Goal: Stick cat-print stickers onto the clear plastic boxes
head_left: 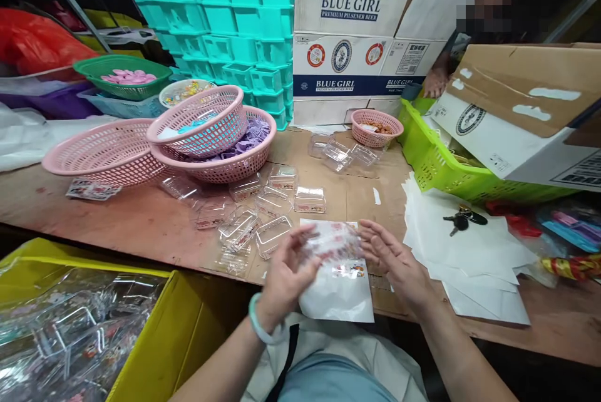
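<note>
My left hand (288, 273) and my right hand (392, 258) are held low over the table's near edge, and between them is a small clear plastic box (331, 242) with a printed label. The fingers of both hands curl around its sides. Beneath the hands lies a sheet of white paper (340, 298) with small stickers on it. Several more clear plastic boxes (277, 201) are scattered on the brown table (141, 217) just left of my hands. A pale green bangle sits on my left wrist.
Three pink baskets (213, 123) stand stacked at the left; one holds purple pieces. A yellow bin (154, 333) of clear boxes is at the lower left. Keys (462, 220) lie on white sheets at the right. A green basket (436, 167), cardboard boxes and another person's hand (436, 82) are behind.
</note>
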A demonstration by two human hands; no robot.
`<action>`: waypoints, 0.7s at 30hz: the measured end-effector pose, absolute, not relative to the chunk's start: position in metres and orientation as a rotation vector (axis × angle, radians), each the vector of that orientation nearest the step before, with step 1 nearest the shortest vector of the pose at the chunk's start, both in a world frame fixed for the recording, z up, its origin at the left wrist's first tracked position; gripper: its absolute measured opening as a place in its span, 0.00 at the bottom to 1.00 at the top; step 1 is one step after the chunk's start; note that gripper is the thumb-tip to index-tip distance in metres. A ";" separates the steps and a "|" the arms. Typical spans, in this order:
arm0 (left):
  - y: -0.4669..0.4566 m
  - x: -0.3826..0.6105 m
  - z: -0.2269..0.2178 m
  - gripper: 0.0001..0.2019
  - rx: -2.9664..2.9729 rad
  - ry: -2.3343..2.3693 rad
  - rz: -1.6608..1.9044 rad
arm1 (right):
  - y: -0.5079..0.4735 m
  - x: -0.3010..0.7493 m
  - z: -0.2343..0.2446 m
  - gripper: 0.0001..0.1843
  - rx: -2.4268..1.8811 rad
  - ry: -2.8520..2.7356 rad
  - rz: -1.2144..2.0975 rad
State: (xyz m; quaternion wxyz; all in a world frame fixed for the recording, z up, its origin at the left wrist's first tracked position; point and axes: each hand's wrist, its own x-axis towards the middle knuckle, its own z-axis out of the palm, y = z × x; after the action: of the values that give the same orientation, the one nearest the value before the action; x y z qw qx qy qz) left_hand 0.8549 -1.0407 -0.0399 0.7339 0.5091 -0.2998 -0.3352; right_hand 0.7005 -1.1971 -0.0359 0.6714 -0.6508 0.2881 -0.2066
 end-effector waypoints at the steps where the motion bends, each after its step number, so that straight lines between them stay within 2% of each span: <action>1: -1.039 0.874 -0.038 0.22 1.199 -0.681 -0.547 | -1.200 0.705 -0.040 0.26 -1.529 0.684 -0.505; 4: -1.039 0.938 -0.042 0.25 1.531 -0.745 -0.059 | -1.193 0.714 -0.056 0.30 -2.019 0.678 -0.551; 7: -1.042 0.981 -0.049 0.26 1.835 -0.870 0.049 | -1.162 0.710 -0.073 0.46 -2.576 0.278 -0.370; 8: -1.042 0.984 -0.050 0.28 1.889 -0.907 0.084 | -1.150 0.705 -0.079 0.48 -2.689 0.153 -0.313; 10: -1.035 0.971 -0.048 0.32 1.913 -0.933 0.194 | -1.132 0.693 -0.089 0.42 -2.820 -0.008 -0.306; 12: -1.021 0.939 -0.045 0.29 1.853 -0.903 0.183 | -1.125 0.681 -0.095 0.37 -2.843 -0.056 -0.471; 14: -1.004 0.901 -0.045 0.14 1.764 -0.898 -0.225 | -1.125 0.672 -0.094 0.36 -2.783 0.018 -0.689; 15: -0.997 0.883 -0.046 0.14 1.687 -0.924 -0.614 | -1.127 0.670 -0.092 0.36 -2.746 0.081 -0.773; 17: -0.991 0.854 -0.053 0.22 1.416 -0.787 -1.255 | -1.130 0.668 -0.086 0.36 -2.709 0.154 -0.866; 19: -0.997 0.837 -0.061 0.24 1.144 -0.486 -1.491 | -1.131 0.669 -0.080 0.35 -2.735 0.080 -0.851; 21: -1.010 0.829 -0.065 0.21 1.002 -0.213 -1.445 | -1.130 0.670 -0.076 0.31 -2.766 -0.047 -0.744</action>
State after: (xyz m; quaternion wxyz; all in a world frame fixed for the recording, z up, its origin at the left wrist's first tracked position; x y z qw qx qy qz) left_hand 0.8290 -1.0096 -0.0648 0.6329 0.4381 -0.0931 -0.6315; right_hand 0.6703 -1.1298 -0.0756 0.1381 -0.9563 -0.0163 -0.2571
